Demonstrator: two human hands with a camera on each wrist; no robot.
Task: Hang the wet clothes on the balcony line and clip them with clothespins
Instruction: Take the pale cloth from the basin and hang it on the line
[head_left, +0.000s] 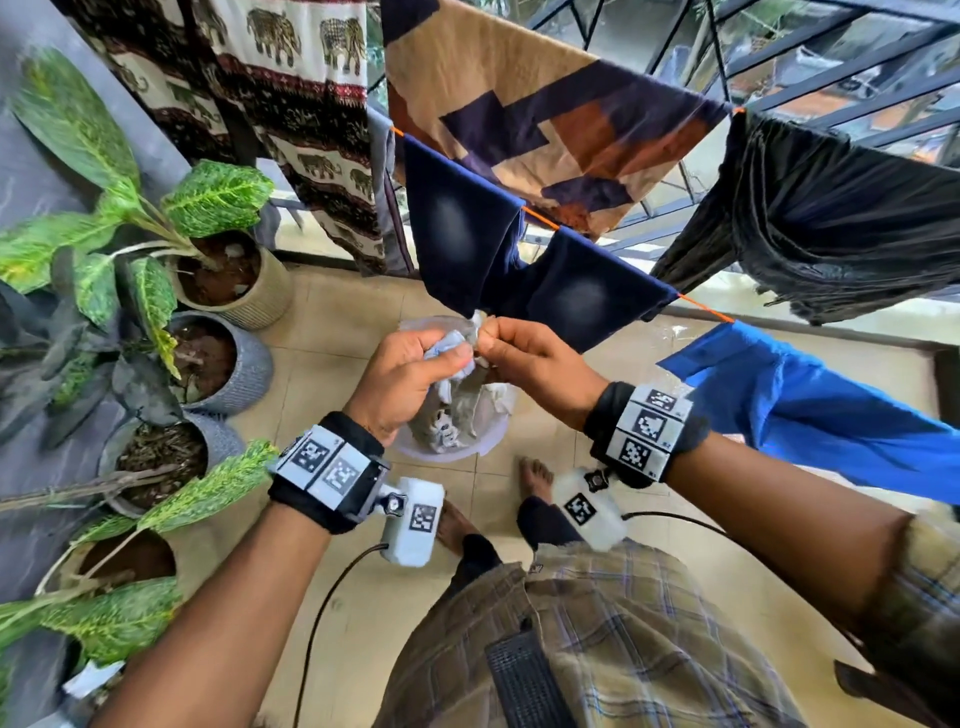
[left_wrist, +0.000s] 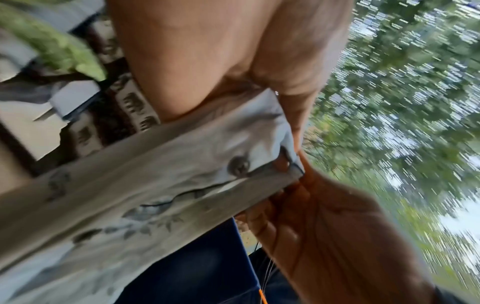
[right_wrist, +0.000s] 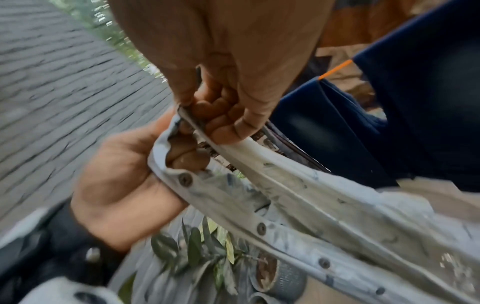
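Observation:
A pale printed button shirt is held up in both hands, and its lower part hangs into a whitish basin on the floor. My left hand grips a bunched edge of the shirt. Next to it, my right hand pinches the shirt's button band between thumb and curled fingers. Both hands are just below the orange line, in front of a navy cloth draped over it. In the right wrist view the left hand holds the band near a button.
The line also carries a bright blue cloth and a black garment. Behind hang a brown-and-navy cloth and an elephant-print cloth. Potted plants stand at the left. A metal railing runs behind.

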